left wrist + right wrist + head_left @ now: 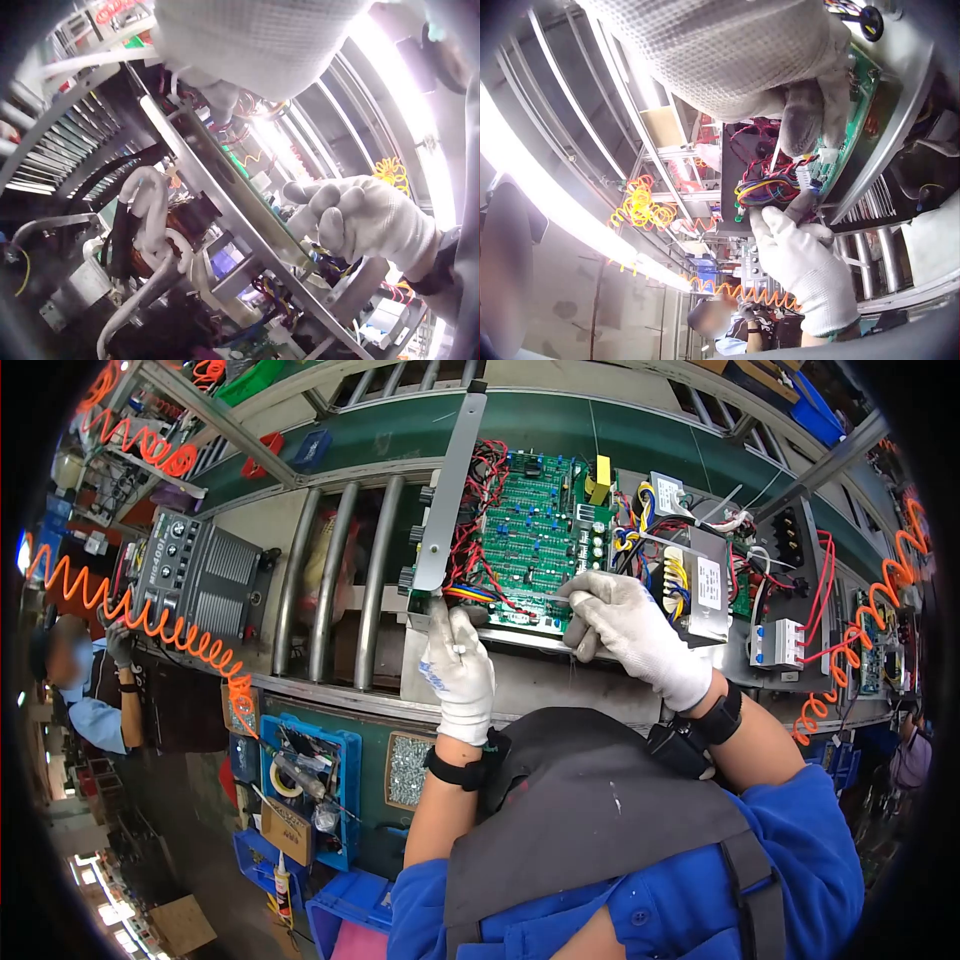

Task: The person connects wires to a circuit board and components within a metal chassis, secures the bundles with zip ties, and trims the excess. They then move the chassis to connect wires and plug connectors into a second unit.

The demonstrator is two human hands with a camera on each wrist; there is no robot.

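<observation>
My gloved left hand [460, 672] is at the front left corner of the green circuit board [530, 540]. In the right wrist view its thumb and fingers pinch at a bundle of coloured wires [769, 191]. My gloved right hand [630, 625] is over the board's front edge, with dark-tipped fingers curled. It pinches a thin white strip [777, 156] that looks like a cable tie and extends toward the wires. The board lies on top of an open machine chassis [217, 202]. A grey metal panel [450, 500] stands along its left side, with red wires [480, 510] behind it.
Steel rollers [335, 580] lie left of the chassis, with a finished-looking welder unit [200, 580] beyond them. A transformer [700, 585] sits to the right. Orange coiled hoses [150, 610] hang at both sides. A blue tool bin [315, 780] and a tray of screws [408, 770] are near my body.
</observation>
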